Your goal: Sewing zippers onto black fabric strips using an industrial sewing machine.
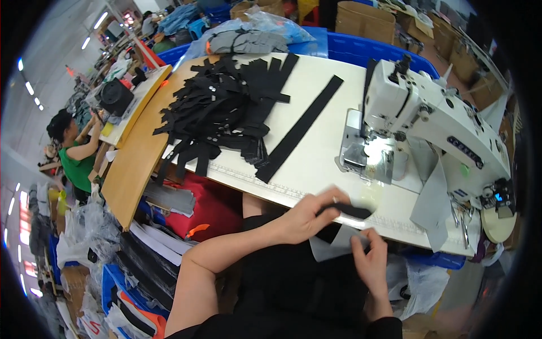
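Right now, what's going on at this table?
The person's left hand holds a dark strip, blurred; the right hand pinches grey cloth. Both are by the near edge of the table. A white sewing machine stands at the right, its light on. A heap of black strips lies at the left.

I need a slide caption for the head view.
Left hand holding black strip, right hand grey piece, near a sewing machine.
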{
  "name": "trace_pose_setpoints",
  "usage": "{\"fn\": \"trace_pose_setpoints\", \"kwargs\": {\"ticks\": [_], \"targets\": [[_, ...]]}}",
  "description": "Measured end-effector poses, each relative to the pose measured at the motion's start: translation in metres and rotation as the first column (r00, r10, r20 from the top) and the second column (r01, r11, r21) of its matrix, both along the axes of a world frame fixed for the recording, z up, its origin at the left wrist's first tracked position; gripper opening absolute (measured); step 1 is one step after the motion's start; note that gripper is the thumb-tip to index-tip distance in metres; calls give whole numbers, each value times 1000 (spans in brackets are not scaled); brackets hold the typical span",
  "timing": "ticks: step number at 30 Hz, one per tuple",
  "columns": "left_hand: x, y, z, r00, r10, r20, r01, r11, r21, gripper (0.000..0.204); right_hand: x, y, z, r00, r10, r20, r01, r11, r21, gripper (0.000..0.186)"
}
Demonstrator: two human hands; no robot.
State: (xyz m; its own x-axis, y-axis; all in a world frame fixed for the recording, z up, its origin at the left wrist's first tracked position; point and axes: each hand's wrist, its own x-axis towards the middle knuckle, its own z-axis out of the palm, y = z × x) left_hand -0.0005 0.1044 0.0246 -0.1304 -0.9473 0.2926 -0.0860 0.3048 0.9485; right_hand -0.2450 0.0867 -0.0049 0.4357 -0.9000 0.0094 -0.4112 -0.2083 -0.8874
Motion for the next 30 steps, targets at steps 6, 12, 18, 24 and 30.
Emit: {"fn": "trace_pose_setpoints", "kwargs": {"ticks": [6, 12, 18, 24, 30], "targets": [[-24, 11, -20, 835, -484, -263, 548, 775, 315, 65, 12, 4, 29, 875, -147, 461, 124, 989, 79, 16], [-29, 6, -37, 869, -431, -242, 494, 739, 459, 68, 9, -11, 46, 811, -67, 581, -138, 943, 301, 23], [-37, 9, -43, 906, -333, -260, 412, 834, 366, 55, 8, -12, 58, 948, -14, 318, -11, 997, 77, 18], [-58, -5, -9, 855, 347, -386, -299, 937, 179, 14, 7, -34, 63, 947, 24, 322, -41, 998, 48, 20], [-46, -20, -14, 908, 94, -407, -31, 987, 160, 15, 24, -43, 49, 921, -136, 365, 261, 911, -319, 37]]}}
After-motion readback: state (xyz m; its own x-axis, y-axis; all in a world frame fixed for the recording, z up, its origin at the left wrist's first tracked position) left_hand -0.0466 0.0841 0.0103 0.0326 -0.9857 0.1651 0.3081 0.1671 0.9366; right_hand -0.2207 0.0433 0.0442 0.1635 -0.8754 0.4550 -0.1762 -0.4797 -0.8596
